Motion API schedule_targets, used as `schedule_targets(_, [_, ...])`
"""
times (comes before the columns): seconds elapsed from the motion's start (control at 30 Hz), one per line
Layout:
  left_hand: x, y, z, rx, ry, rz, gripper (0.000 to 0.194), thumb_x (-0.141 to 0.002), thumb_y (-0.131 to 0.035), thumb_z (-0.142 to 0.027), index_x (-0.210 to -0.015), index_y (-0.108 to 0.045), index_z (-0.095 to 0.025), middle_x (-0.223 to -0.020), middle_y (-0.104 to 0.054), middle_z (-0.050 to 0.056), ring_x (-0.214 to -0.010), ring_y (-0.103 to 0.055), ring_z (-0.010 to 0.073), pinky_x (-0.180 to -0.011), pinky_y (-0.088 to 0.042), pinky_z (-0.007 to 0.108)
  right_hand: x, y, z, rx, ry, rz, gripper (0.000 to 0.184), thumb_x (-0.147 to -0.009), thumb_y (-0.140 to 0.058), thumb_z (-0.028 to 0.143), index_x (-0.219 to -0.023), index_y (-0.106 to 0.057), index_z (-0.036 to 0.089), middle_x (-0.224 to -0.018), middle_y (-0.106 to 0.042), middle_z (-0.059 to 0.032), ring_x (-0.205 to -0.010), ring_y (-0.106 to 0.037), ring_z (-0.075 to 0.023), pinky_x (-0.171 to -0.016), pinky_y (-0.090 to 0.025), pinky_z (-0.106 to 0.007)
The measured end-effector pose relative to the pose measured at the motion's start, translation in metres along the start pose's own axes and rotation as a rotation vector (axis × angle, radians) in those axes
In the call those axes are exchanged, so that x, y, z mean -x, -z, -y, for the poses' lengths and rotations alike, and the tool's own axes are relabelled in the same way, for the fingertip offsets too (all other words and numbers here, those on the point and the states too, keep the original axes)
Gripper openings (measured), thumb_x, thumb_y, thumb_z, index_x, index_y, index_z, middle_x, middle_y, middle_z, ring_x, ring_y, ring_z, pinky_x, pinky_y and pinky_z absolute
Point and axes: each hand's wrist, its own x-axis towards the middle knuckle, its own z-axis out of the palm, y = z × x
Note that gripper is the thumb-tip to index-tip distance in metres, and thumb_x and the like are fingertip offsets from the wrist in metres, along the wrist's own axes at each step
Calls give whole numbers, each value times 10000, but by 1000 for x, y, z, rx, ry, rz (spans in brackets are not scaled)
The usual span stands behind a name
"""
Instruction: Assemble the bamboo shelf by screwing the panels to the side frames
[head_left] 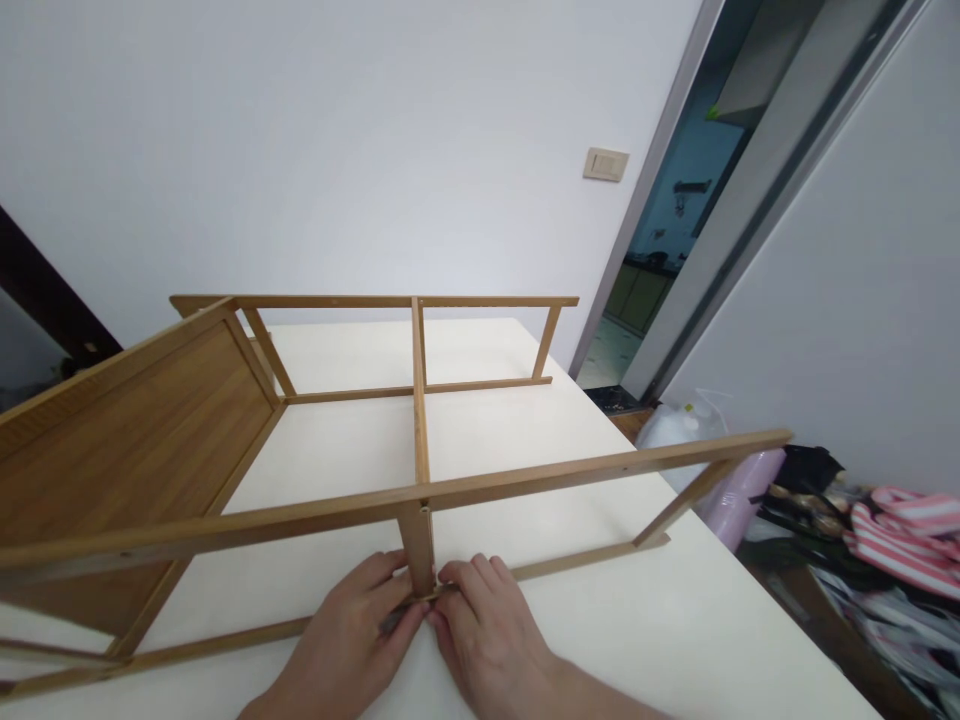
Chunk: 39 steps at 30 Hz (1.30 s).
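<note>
Pinching the lower rail (585,562) at the foot of the short post (416,548), with the left hand (360,635) on one side and the right hand (484,635) on the other, with thumbs and fingertips gathered close at the joint. Standing on the white bench (675,630), within the wooden frame (525,484): joined to the wide panel (150,430) at the left, spanned by a crossbar (420,420) to the far side. Seen beyond the bench, at right: a pink roll (739,505) beside piled clothes (907,530).
</note>
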Motion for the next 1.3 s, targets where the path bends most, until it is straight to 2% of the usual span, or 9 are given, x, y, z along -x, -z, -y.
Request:
schedule_targets(0.17, [-8, 7, -8, 70, 13, 54, 271, -886, -507, -182, -1063, -704, -240, -1006, -712, 48, -975, -636, 174, -922, -513, 324, -1, 0, -2, 5, 34, 42, 51, -897, -565, 125, -861, -579, 158, -921, -612, -63, -805, -516, -186, -732, -408, -337])
schedule_targets(0.3, [-11, 11, -12, 52, 63, 53, 204, -871, -506, -201, -815, -703, -205, -811, -701, 26, -823, -617, 172, -780, -486, 287, -3, -1, -6, -9, 48, 71, 107, -925, -545, 167, -840, -606, 149, -938, -616, -74, -825, -516, -181, -721, -417, -331])
schedule_targets(0.43, [-12, 11, -13, -18, 114, 37, 189, -841, -538, -247, -717, -669, -192, -748, -679, 25, -778, -595, 180, -723, -425, 278, -5, 1, -7, -31, 36, 100, 135, -926, -552, 202, -831, -632, 149, -952, -622, -73, -855, -526, -174, -759, -439, -327])
schedule_targets(0.57, [-14, 12, -20, -41, 181, 33, 170, -805, -554, -245, -704, -678, -186, -731, -677, 19, -735, -573, 172, -683, -385, 264, -5, 6, -3, -34, 17, 112, 108, -898, -578, 183, -819, -643, 149, -930, -631, -61, -873, -550, -173, -793, -454, -320])
schedule_targets(0.67, [-15, 12, -24, -58, 170, 23, 167, -790, -560, -239, -735, -705, -179, -749, -696, 23, -737, -581, 172, -676, -378, 256, -5, 7, -2, -27, 1, 82, 102, -886, -575, 176, -809, -638, 157, -928, -631, -55, -870, -565, -170, -793, -460, -314])
schedule_targets(0.77, [-17, 9, -22, -68, 144, 31, 183, -797, -547, -238, -777, -722, -185, -776, -706, 24, -753, -592, 173, -687, -377, 252, -4, 4, -4, -30, -21, 65, 76, -845, -591, 153, -781, -630, 166, -937, -630, -49, -878, -576, -170, -797, -459, -309])
schedule_targets(1.03, [-15, 5, -17, -101, 212, 33, 205, -817, -560, -296, -889, -740, -228, -868, -699, 34, -833, -602, 188, -762, -386, 257, -3, 10, -2, -93, -65, 76, 59, -785, -607, 144, -800, -652, 177, -937, -634, -48, -880, -583, -176, -800, -459, -303])
schedule_targets(1.3, [-16, 5, -14, -11, 175, 6, 174, -781, -560, -256, -804, -723, -199, -794, -692, 14, -767, -588, 170, -701, -387, 247, -3, 5, -7, -192, -79, 54, 82, -753, -571, 106, -748, -611, 177, -891, -625, -42, -842, -574, -166, -771, -454, -284])
